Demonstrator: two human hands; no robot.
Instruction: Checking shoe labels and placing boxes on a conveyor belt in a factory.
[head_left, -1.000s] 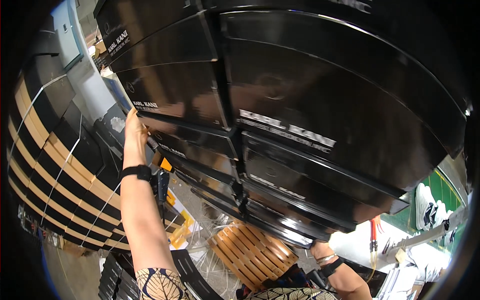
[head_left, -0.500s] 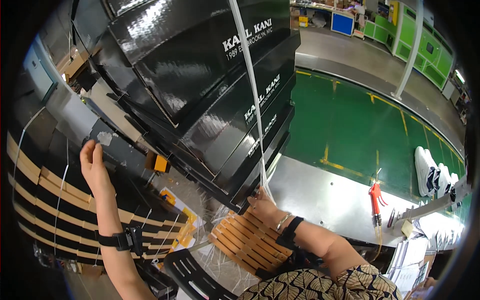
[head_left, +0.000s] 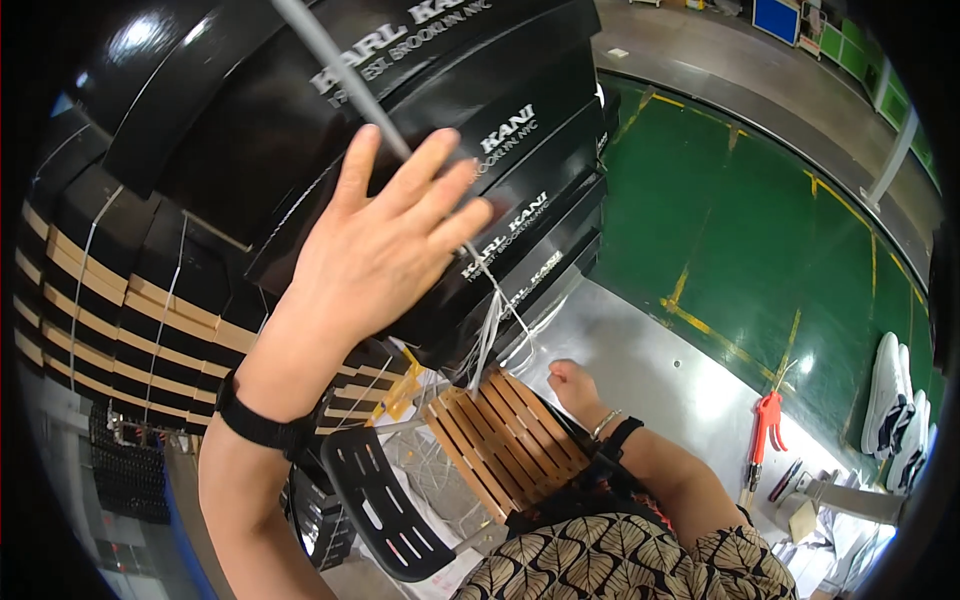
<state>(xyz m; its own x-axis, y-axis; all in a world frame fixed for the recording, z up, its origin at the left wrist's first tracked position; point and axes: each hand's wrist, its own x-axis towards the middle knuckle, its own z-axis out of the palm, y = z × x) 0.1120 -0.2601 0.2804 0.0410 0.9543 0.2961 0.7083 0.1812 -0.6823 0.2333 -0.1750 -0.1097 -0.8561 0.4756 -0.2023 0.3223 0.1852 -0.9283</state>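
In front of me rises a stack of glossy black shoe boxes [head_left: 545,75] with white lettering. A pale strap [head_left: 335,70] runs down their front, ending in a knot and a bundle of loose white strings [head_left: 487,335]. My left hand [head_left: 385,245] is spread over the boxes and the strap, palm toward them, holding nothing; it hides part of both. Lower right, my right hand [head_left: 577,388] is closed into a fist beside the loose strings, above the metal table. Whatever may be inside its fingers is hidden.
A slatted wooden seat [head_left: 505,440] and a black slotted backrest [head_left: 385,505] stand below. On the metal table [head_left: 650,385] lies a red air gun [head_left: 766,425]. White shoes [head_left: 885,395] sit at far right. More strapped boxes [head_left: 110,270] are stacked at left.
My left hand has swung from the far left to the front of the stack. My right hand has drawn away from the strap's lower end, toward the right. The view has shifted.
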